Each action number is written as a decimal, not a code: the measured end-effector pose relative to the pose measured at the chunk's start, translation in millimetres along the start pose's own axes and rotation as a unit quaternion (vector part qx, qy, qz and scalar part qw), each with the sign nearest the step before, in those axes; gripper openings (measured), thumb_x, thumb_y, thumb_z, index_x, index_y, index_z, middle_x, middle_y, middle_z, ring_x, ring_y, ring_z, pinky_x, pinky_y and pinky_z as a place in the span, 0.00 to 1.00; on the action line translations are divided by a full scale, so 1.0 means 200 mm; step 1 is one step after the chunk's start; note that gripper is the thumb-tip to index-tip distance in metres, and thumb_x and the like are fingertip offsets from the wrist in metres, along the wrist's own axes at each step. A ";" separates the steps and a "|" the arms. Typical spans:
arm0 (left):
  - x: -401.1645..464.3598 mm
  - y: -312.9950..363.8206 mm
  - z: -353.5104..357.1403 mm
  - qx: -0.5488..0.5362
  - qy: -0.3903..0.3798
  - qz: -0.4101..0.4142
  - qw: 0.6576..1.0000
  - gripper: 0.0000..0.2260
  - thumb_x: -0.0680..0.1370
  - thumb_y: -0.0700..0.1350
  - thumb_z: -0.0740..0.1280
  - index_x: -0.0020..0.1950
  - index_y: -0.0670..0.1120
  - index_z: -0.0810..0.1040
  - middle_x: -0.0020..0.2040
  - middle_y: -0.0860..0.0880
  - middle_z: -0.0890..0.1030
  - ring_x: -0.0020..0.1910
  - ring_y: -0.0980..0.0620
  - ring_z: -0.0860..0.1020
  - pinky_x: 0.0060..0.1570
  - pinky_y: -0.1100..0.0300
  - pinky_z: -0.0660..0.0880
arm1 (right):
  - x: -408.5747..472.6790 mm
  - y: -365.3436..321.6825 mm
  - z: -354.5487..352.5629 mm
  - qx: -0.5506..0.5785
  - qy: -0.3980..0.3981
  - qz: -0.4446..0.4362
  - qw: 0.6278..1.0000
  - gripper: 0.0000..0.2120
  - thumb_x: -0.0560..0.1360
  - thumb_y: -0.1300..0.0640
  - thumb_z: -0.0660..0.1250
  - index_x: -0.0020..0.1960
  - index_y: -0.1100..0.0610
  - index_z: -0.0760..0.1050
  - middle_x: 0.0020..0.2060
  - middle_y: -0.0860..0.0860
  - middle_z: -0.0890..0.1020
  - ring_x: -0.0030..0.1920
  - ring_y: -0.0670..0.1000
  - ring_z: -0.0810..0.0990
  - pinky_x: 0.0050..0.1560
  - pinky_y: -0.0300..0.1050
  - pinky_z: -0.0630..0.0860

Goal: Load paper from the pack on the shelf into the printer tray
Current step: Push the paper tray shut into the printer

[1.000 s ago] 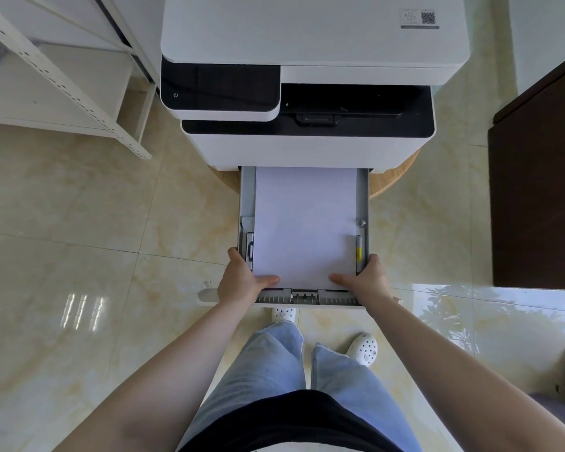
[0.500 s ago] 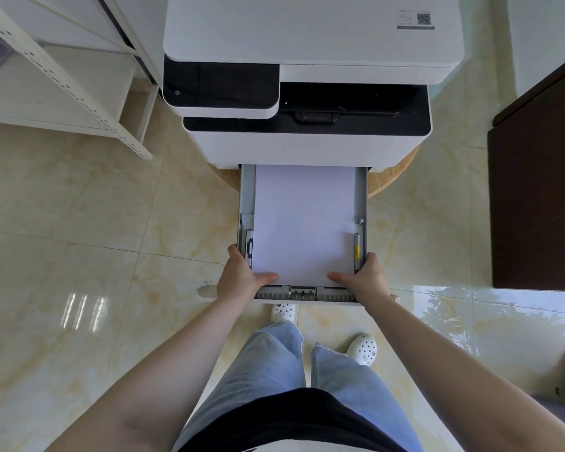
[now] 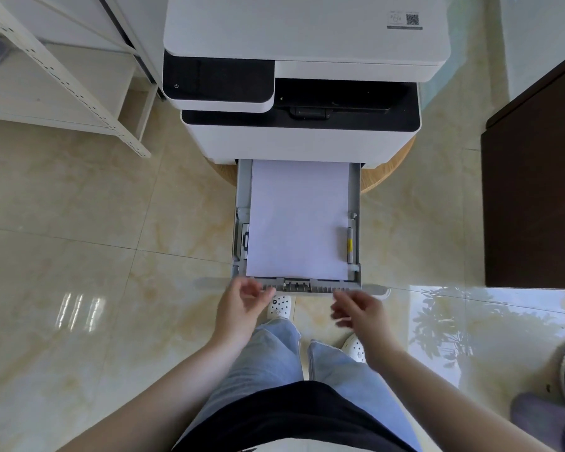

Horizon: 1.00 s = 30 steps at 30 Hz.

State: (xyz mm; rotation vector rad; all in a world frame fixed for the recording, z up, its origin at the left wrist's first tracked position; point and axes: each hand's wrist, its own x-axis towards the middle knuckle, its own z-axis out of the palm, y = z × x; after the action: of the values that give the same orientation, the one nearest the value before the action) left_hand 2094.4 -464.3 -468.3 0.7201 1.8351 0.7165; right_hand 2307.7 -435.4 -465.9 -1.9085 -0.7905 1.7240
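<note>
1. Both hands have come off the tray since the earlier frame, where their thumbs pressed on the near edge of the paper; now they hang free just in front of it.
2. Nearest the camera, a black top and pale blue jeans (image 3: 268, 363) fill the bottom of the view, with white clogs (image 3: 279, 306) on the tiled floor (image 3: 79, 256).
3. The left hand (image 3: 238, 308) is blurred, fingers loosely curled and spread, holding nothing; its fingertips overlap the tray's front lip in this view.
4. The right hand (image 3: 361, 313) is also blurred, fingers loosely apart and empty, just short of the tray front.
5. The printer tray (image 3: 354, 197) stands pulled out, and the paper stack (image 3: 299, 220) lies flat inside it between the side guides, its far end under the printer body.
6. The printer (image 3: 300, 138) sits on a round wooden stand (image 3: 388, 172).
7. A white metal shelf (image 3: 62, 76) stands far left, and a dark wooden cabinet (image 3: 535, 190) at right.
</note>
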 end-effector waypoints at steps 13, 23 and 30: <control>0.18 -0.27 0.13 -0.397 -0.083 -0.194 0.893 0.09 0.74 0.33 0.67 0.53 0.40 0.77 0.52 0.44 0.81 0.55 0.48 0.79 0.51 0.63 0.79 | 0.26 0.23 0.05 0.325 -0.071 0.128 0.934 0.12 0.70 0.67 0.70 0.52 0.69 0.75 0.48 0.61 0.82 0.44 0.51 0.86 0.47 0.39 0.81; 0.25 -0.16 0.13 -0.393 -0.045 -0.153 0.906 0.10 0.73 0.35 0.69 0.54 0.36 0.77 0.47 0.44 0.84 0.47 0.51 0.84 0.46 0.66 0.79 | 0.32 0.12 0.09 0.334 -0.084 0.065 0.937 0.25 0.62 0.61 0.75 0.54 0.72 0.74 0.42 0.59 0.85 0.46 0.53 0.86 0.48 0.39 0.81; 0.43 -0.02 0.16 -0.394 -0.050 -0.115 0.910 0.13 0.73 0.36 0.70 0.55 0.32 0.76 0.49 0.40 0.82 0.49 0.49 0.83 0.50 0.64 0.79 | 0.45 -0.07 0.11 0.342 -0.076 0.041 0.936 0.09 0.74 0.66 0.66 0.52 0.70 0.74 0.43 0.60 0.83 0.44 0.52 0.86 0.49 0.39 0.81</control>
State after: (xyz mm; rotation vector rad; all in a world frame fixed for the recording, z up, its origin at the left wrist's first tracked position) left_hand 2095.1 -398.5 -530.6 0.0041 1.3279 1.1308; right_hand 2289.5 -365.5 -526.6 -1.3537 -0.1085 1.8845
